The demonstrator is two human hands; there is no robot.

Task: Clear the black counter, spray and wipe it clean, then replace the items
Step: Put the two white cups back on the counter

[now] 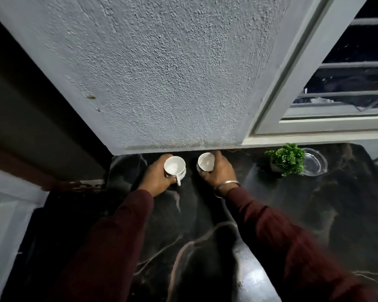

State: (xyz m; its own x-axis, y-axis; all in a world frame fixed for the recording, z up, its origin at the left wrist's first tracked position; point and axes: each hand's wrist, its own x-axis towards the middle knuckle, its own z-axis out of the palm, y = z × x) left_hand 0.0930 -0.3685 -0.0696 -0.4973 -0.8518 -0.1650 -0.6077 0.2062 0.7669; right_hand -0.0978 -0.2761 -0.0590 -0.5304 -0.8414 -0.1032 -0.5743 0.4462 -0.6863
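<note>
Head view, single frame. At far left I note a dim recess and a pale ledge (pixel 11 216) beside the black counter (pixel 292 214), which is dark stone with light veining. Next, the left hand (pixel 156 178), in a maroon sleeve (pixel 109 247), has its fingers curled round a white cup (pixel 175 166), clamped on its body; the cup's handle points toward me, just beside the thumb. The cup is upright, mouth open to the camera, close to the rough grey wall (pixel 162 73) at the counter's back edge. I cannot tell whether its base touches the counter. Just beside it, a small gap apart, is a second white cup (pixel 205 162), also upright, gripped from its right side by the right hand (pixel 217 173), fingers wrapped round it; a metal bangle (pixel 226 185) sits on that wrist. Further right, near the window frame (pixel 314 125), a small green potted plant (pixel 286 159) stands on the counter, touching or just beside a clear glass dish (pixel 314 163).
</note>
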